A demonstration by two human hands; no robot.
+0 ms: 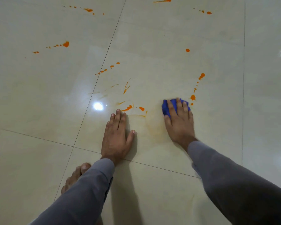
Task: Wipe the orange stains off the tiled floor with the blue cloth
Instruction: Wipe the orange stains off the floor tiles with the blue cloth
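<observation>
Underfoot, mostly tiled floor (39, 95): pale, glossy, crossed by dark grout lines, speckled with orange stains (66, 44) from 9 o'clock round to 1 o'clock. Closer in, grey sleeves (225, 176) reaching up from 6 o'clock, and a bare foot (75, 176) tucked at 7 o'clock, probably crouching low to get weight onto the work.

Next, left hand (115, 138) planted flat just left of centre, fingers straight and together, thumb splayed toward 3 o'clock, holding nothing. Likely a brace, so the other arm can scrub freely. Fingertips just short of a smeared splash (127, 108).

Then right hand (178, 120) at 3 o'clock of the left, its grip spread, palm and straight fingers pressing down over blue cloth (165, 108); thumb alongside the cloth's left edge. Cloth bunched beneath the fingers, flat against the floor, peeking out at 11 and 1 o'clock of the hand. Slightly blurred, so probably mid-stroke.

Between the 2 hands, a faint yellowish haze (154, 125), seemingly thinned residue needing another pass. Smallest: a drip trail (192, 97) just at 1 o'clock of the cloth, running up toward 12, apparently the nearest target. Much remaining; task judged early.
</observation>
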